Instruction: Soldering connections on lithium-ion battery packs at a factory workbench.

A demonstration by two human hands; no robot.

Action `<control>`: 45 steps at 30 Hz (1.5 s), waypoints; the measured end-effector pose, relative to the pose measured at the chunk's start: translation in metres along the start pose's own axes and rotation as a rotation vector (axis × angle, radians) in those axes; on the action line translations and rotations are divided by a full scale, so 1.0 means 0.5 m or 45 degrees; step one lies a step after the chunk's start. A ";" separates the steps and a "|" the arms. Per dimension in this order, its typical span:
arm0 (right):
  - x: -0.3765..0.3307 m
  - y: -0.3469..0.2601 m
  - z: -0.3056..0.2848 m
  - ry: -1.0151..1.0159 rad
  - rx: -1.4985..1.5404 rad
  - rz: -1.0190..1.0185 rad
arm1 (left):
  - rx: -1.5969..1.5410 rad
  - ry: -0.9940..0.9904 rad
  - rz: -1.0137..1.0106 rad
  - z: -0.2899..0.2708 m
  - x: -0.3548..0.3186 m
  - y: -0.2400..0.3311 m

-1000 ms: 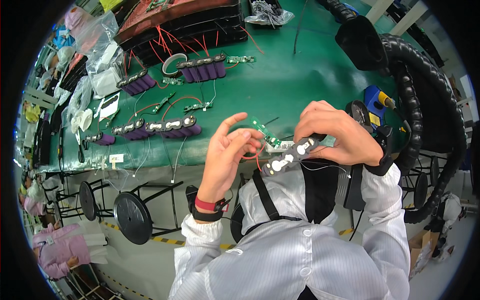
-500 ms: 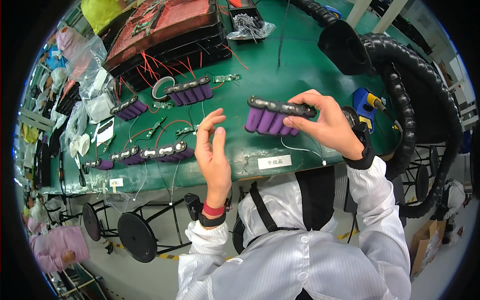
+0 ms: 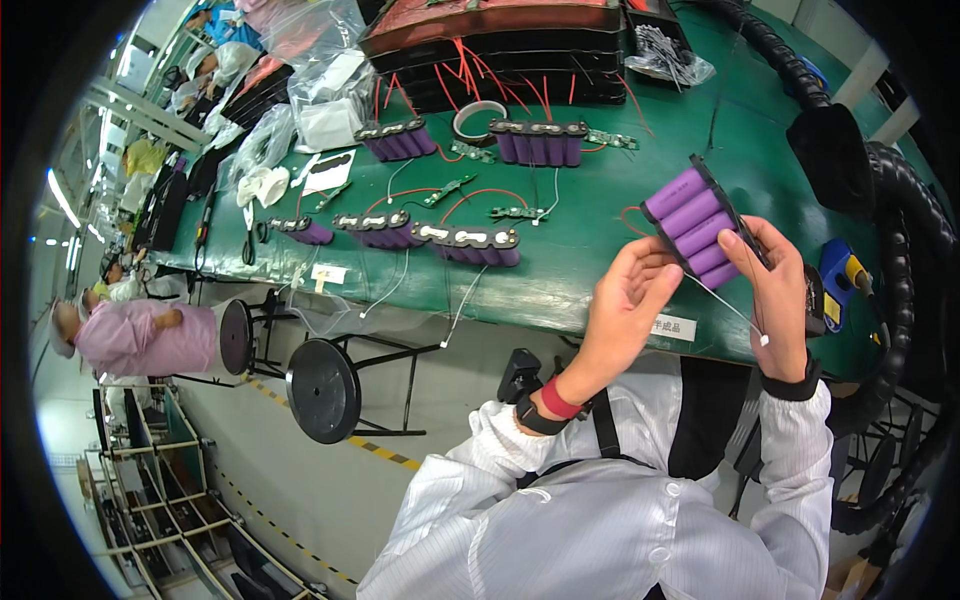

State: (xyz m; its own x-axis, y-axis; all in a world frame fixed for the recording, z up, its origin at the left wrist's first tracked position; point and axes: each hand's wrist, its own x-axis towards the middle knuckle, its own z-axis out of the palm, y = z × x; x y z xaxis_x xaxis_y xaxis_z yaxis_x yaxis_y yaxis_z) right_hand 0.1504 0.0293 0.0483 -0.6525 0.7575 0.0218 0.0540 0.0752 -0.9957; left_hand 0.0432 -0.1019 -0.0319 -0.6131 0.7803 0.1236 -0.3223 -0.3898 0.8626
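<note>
A purple battery pack (image 3: pixel 690 222) with a black holder along one side is tilted up above the bench's near right part. My right hand (image 3: pixel 778 290) grips its holder, the thumb lying across the lower purple cells. My left hand (image 3: pixel 622 312) is beside the pack's lower left corner, its fingers loosely bent and the thumb apart from them. I cannot tell whether those fingertips touch the pack. From the pack a white lead (image 3: pixel 722 302) hangs down to a small white connector (image 3: pixel 764 340). A red wire (image 3: pixel 630 218) shows at its left.
Several similar packs, such as one (image 3: pixel 537 143) and another (image 3: pixel 468 245), stand on the green bench (image 3: pixel 590 285) with green circuit boards (image 3: pixel 612 140). Black trays (image 3: pixel 500 60) are stacked behind. A thick black hose (image 3: pixel 880 195) and a blue tool holder (image 3: pixel 838 285) stand right.
The pack has turned from nearly level to steeply tilted in my right hand. My left hand has come right, up to the pack. The whole view has shifted and turned.
</note>
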 end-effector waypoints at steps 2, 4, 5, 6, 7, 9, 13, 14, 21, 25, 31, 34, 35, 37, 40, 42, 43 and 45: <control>-0.012 0.001 0.007 0.038 0.101 0.014 | -0.060 0.001 -0.034 -0.001 0.008 0.007; -0.025 0.001 0.019 0.064 0.201 0.037 | -0.019 0.008 0.029 0.000 0.017 0.013; -0.031 0.001 0.024 0.095 0.299 0.059 | 0.020 0.010 0.089 0.003 0.021 0.019; -0.035 0.003 0.026 0.092 0.328 0.058 | 0.022 0.010 0.094 0.007 0.023 0.032; -0.039 0.003 0.028 0.088 0.332 0.054 | -0.013 0.008 0.041 0.012 0.025 0.049; -0.046 0.004 0.036 0.091 0.460 0.051 | -0.037 0.016 0.000 0.015 0.029 0.068; -0.071 0.007 0.035 0.112 0.302 -0.018 | -0.160 -0.053 -0.144 0.022 0.030 0.093; -0.079 0.003 0.035 0.102 0.282 -0.013 | -0.145 -0.060 -0.137 0.019 0.024 0.102; -0.118 0.020 0.012 -0.305 0.114 -0.322 | -0.081 -0.165 -0.113 0.005 -0.015 0.194; -0.100 0.078 0.003 -0.187 0.266 -0.415 | 0.059 -0.280 0.057 -0.007 0.011 0.252; -0.044 0.092 -0.003 -0.051 0.242 -0.118 | 1.112 -0.404 0.296 -0.009 0.114 0.293; -0.049 0.109 -0.003 -0.072 0.220 -0.039 | 1.476 -0.343 0.784 -0.003 0.146 0.243; -0.055 0.107 -0.006 -0.066 0.204 -0.035 | 1.459 -0.372 0.789 0.000 0.153 0.239; -0.063 0.116 -0.013 -0.036 0.196 -0.044 | 1.891 -0.499 0.952 0.000 0.155 0.234; -0.074 0.128 -0.033 -0.010 0.159 0.008 | 1.937 -0.624 0.824 -0.007 0.147 0.196; -0.071 0.147 -0.042 -0.003 0.151 0.017 | 1.995 -0.679 0.726 -0.013 0.137 0.173; -0.070 0.157 -0.044 -0.002 0.137 0.023 | 1.995 -0.688 0.722 -0.018 0.132 0.164; -0.067 0.167 -0.040 -0.018 0.142 0.011 | 2.147 -0.697 0.644 -0.025 0.119 0.156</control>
State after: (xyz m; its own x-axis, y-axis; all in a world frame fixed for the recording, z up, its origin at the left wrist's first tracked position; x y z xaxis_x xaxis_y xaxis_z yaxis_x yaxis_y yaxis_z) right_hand 0.1918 0.0231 -0.0340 -0.6630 0.7485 0.0125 -0.0239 -0.0046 -0.9997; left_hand -0.0274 -0.0920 0.0366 -0.0237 0.9455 0.3248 0.9848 -0.0338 0.1703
